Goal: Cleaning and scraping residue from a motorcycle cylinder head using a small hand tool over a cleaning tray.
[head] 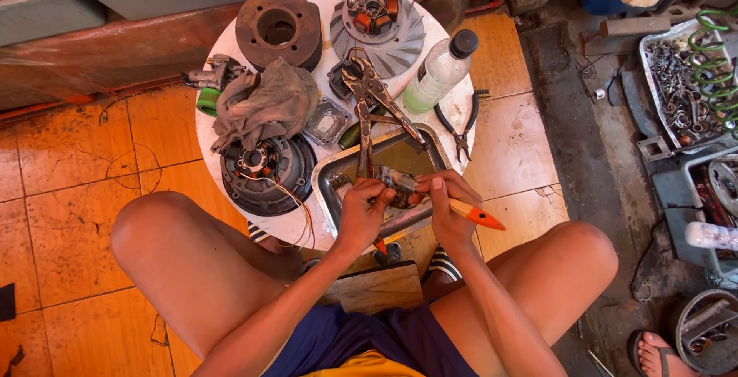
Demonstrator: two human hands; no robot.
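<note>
My left hand [364,208] grips a small greasy metal part [397,187] over a metal tray [330,192] on a round white table [231,39]. My right hand [446,202] holds an orange-handled brush [477,215], its handle pointing right and its working end against the part. Both hands meet above the tray's near side. Large locking pliers [369,93] lie with their handles across the tray's far edge.
On the table lie a grey rag [265,104], a rusty drum [278,29], a finned fan wheel with coils [377,19], a stator with wires [265,169], a clear bottle [438,69] and small pliers [460,127]. Trays of parts [680,93] sit at right. Another person's foot [653,350] appears bottom right.
</note>
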